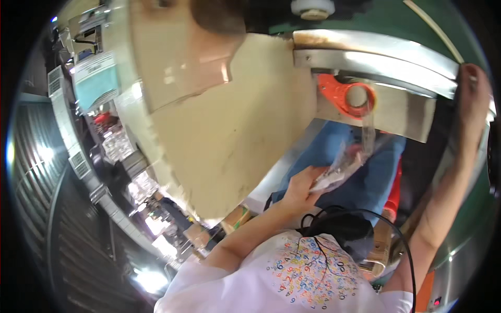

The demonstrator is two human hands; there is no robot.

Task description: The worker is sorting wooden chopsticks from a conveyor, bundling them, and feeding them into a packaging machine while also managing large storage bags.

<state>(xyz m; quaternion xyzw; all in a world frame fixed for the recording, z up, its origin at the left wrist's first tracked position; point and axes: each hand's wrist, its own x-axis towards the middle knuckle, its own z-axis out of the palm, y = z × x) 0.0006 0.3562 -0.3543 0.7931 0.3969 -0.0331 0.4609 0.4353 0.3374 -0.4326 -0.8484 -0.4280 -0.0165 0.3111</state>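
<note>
My left hand (299, 189) is closed on the end of a crinkled clear plastic bag (342, 171) with something pale in it, held over my lap. An orange tape dispenser (338, 95) sits near the metal-edged worktop, just beyond the bag. From its round end a clear strip (368, 130) hangs down toward the bag; whether the two are joined, I cannot tell. Far to the right, my right hand (474, 86) is at the end of the curved metal edge (386, 62). Its fingers are blurred, and whether they hold anything cannot be made out.
A large cream board (235, 120) fills the middle left, with a brown sheet (188, 62) over it. A black cable (402, 240) loops across my front. Green surface (365, 18) lies beyond the metal edge. Shelves and bright lights stand along the left.
</note>
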